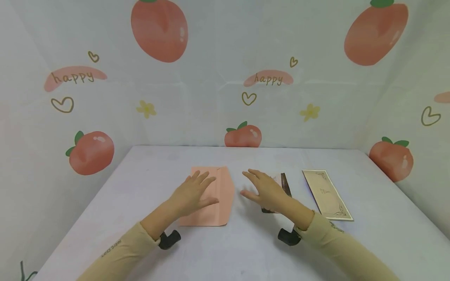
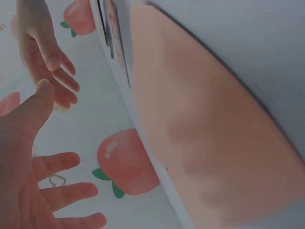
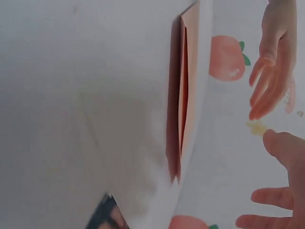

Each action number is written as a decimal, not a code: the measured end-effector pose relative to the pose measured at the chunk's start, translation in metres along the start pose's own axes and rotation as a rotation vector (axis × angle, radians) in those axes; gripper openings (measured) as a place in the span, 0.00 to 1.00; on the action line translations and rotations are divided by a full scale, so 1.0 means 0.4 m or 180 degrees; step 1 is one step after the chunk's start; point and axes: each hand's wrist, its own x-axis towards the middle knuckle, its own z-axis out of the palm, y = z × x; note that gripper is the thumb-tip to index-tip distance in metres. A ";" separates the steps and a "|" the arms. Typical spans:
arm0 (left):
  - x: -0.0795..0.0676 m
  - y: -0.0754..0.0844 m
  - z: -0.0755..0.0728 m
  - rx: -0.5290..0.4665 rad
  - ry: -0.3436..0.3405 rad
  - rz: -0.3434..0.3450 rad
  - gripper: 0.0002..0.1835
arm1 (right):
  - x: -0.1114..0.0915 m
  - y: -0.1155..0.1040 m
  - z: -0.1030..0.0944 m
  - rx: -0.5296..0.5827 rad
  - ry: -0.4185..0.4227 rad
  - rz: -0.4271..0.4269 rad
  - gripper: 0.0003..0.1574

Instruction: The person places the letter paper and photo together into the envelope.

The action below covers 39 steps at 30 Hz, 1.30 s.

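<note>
My left hand (image 1: 191, 195) hovers over a peach-coloured envelope (image 1: 211, 214), fingers spread and holding nothing. The envelope lies flat on the table, its flap side toward the right. In the right wrist view the envelope (image 3: 189, 81) shows a narrow slit along its edge. To the right, my right hand (image 1: 267, 190) is held above the table, fingers apart, also holding nothing. Beneath it lies a printed card or photo (image 1: 286, 185) with a dark brown border, partly hidden by the hand. Both hands' fingers (image 2: 66, 193) look straight or relaxed in the wrist views.
A long cream card (image 1: 327, 195) with ornate corners lies at the right of the white table (image 1: 246, 249). A white cloth backdrop (image 1: 211, 86) printed with red fruit and "happy" rises behind and at the sides. Black wrist-camera parts (image 1: 170, 239) hang under each wrist.
</note>
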 end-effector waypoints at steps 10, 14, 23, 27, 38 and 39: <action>-0.003 0.006 0.029 -0.0036 -0.0474 0.0027 0.34 | 0.014 -0.031 0.046 0.0239 -0.0150 -0.0271 0.35; -0.005 0.005 0.038 0.0007 -0.0523 0.0038 0.34 | 0.022 -0.042 0.059 0.0316 -0.0303 -0.0238 0.34; -0.010 0.001 0.061 0.0100 -0.0665 0.0048 0.35 | 0.035 -0.062 0.078 0.0506 -0.0561 -0.0313 0.35; -0.011 0.001 0.067 0.0003 -0.0723 -0.0039 0.35 | 0.044 -0.069 0.087 0.0551 -0.0583 -0.0405 0.34; -0.012 0.003 0.072 -0.0148 -0.0935 -0.0241 0.38 | 0.057 -0.079 0.117 0.0459 -0.0736 -0.0397 0.34; -0.012 0.003 0.073 -0.0145 -0.0936 -0.0242 0.38 | 0.058 -0.079 0.119 0.0456 -0.0754 -0.0394 0.34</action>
